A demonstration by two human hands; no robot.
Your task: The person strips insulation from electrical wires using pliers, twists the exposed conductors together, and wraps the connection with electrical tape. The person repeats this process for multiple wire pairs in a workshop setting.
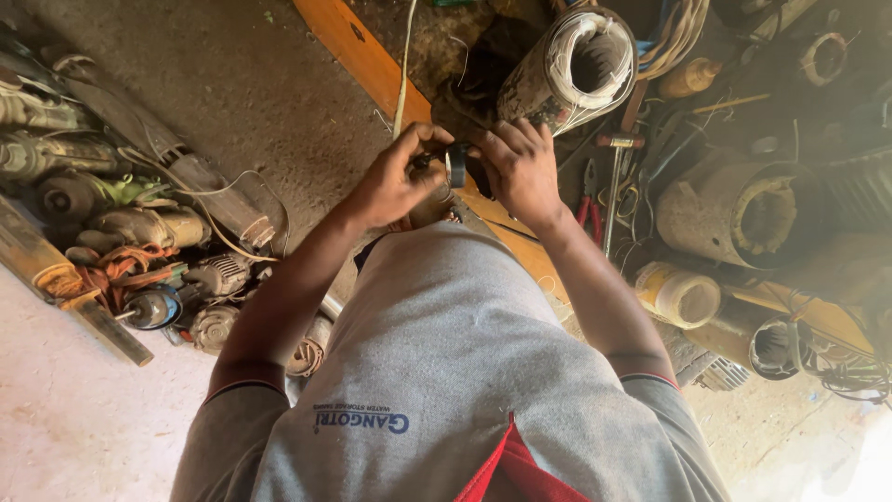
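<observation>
- Head view: the left hand [395,177] and the right hand [522,167] meet in front of the person's chest, above the orange plank [367,58].
- Left hand: fingers curled shut, pinching the near end of a white cable [403,65], which runs straight up and away from it.
- Right hand: fingers bent and closed on a roll of black tape [456,165], held on edge between the two hands and touching both.
- Just beyond the right hand lies a motor stator [571,67], tilted, its open bore lined with pale winding wire.
- To the right of the right forearm: a hammer [615,177] and red-handled pliers [591,200], close together.
- Further right: a rusty motor housing [739,216] and a cream spool [678,294].
- At far left, on the floor [260,74]: a heap of old motors [130,232].
</observation>
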